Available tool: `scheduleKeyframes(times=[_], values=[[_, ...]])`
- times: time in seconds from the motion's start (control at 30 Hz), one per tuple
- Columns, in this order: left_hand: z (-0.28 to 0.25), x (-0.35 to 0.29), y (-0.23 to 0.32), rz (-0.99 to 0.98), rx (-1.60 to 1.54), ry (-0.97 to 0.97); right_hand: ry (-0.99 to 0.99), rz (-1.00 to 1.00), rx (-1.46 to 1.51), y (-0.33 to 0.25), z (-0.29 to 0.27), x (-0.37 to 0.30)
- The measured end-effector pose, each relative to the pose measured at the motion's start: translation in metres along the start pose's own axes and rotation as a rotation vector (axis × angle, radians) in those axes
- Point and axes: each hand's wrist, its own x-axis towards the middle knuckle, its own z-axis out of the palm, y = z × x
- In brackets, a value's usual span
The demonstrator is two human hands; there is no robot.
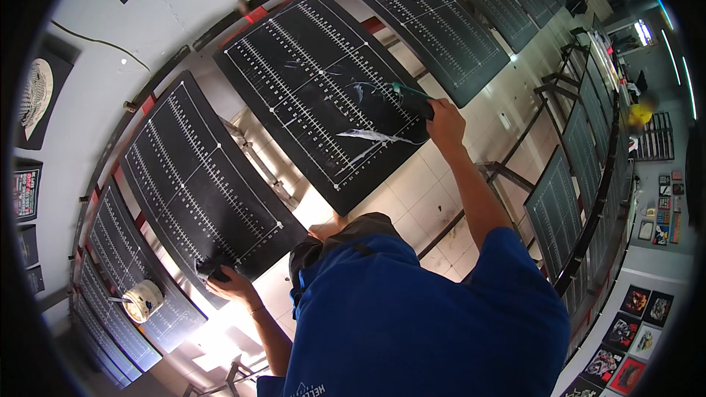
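My right hand grips a dark hand squeegee with a greenish edge, held at the right side of a black printed board with white ruled lines. A white streak of paste lies on that board near the squeegee, with thin pale smears above it. Over the near edge of a second black board, to the left, my left hand is closed on a small black object. Its kind is lost against the dark board.
A white tub with a tool sticking out rests on a board at the left. Similar boards line the curved rack into the distance, and more stand across the aisle. Pictures hang on the wall; tiled floor shows between racks.
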Motion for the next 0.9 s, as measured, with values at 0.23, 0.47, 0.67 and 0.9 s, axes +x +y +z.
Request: scheduleKeyframes(times=[0.23,0.47,0.67,0.9], values=[[-0.006,0.014,0.019,0.062,-0.227,-0.122,-0.178,0.157,-0.072,-0.141,0.004,-0.104],[-0.024,0.042,0.04,0.185,-0.557,-0.237,-0.245,0.052,0.031,-0.249,-0.013,-0.101],[-0.029,0.049,-0.001,0.196,-0.596,-0.31,-0.061,-0.014,0.069,-0.161,-0.008,-0.075],[-0.033,0.038,-0.025,0.126,-0.612,-0.325,-0.089,-0.268,0.125,-0.137,-0.023,-0.125]])
